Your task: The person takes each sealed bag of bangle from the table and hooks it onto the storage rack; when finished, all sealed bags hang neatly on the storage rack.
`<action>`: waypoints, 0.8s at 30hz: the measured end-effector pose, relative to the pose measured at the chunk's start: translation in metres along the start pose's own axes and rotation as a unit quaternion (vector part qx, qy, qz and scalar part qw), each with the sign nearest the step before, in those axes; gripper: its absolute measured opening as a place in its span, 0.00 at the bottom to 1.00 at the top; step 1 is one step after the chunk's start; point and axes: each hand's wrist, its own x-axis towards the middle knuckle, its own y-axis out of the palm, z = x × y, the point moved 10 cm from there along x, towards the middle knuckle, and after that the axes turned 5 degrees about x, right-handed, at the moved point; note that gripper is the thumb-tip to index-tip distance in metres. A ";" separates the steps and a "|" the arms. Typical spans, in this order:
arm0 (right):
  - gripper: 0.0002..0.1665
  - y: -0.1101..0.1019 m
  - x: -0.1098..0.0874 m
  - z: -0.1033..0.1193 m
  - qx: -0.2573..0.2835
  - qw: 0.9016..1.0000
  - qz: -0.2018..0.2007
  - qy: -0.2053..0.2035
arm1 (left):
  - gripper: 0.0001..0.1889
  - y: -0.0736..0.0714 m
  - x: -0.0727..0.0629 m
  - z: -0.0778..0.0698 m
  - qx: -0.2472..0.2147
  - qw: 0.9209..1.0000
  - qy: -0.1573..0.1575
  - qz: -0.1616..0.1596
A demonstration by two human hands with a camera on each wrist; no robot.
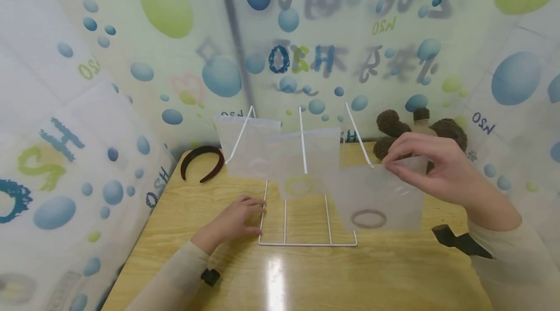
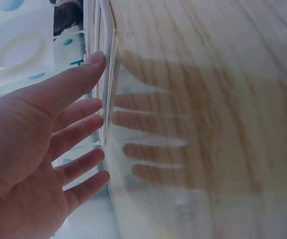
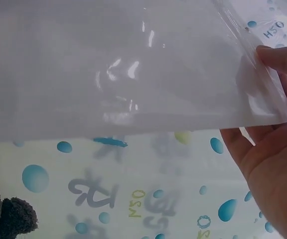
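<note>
A white wire rack (image 1: 302, 244) stands on the table, with slanted prongs rising at its top. My right hand (image 1: 430, 167) pinches the upper right corner of a clear plastic bag (image 1: 393, 199); a brownish ring (image 1: 369, 212) shows low in it. The bag's top edge is by the tip of the right prong. Two more bags hang at the other prongs: a middle bag (image 1: 321, 160) with a yellowish ring and a left bag (image 1: 238, 146) with a pale ring. My left hand (image 2: 39, 134) has its fingers extended against the left side of the rack's base.
A dark brown headband (image 1: 205, 149) lies at the table's far left. Behind my right hand is a dark brown plush toy (image 1: 447, 133). A dotted curtain (image 1: 175, 82) encloses the wooden table (image 1: 315, 277) at the back and sides.
</note>
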 end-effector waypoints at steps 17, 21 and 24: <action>0.09 -0.001 0.004 -0.022 -0.061 0.998 -0.009 0.028 | 0.30 -0.002 0.000 -0.003 -0.007 1.000 -0.002 0.001; 0.13 -0.004 0.000 -0.038 -0.092 0.995 -0.005 0.049 | 0.30 -0.003 -0.001 -0.003 -0.006 1.000 -0.002 0.000; 0.04 -0.007 -0.003 -0.051 -0.119 0.991 0.004 0.064 | 0.30 -0.004 -0.001 -0.004 -0.007 1.000 -0.002 0.001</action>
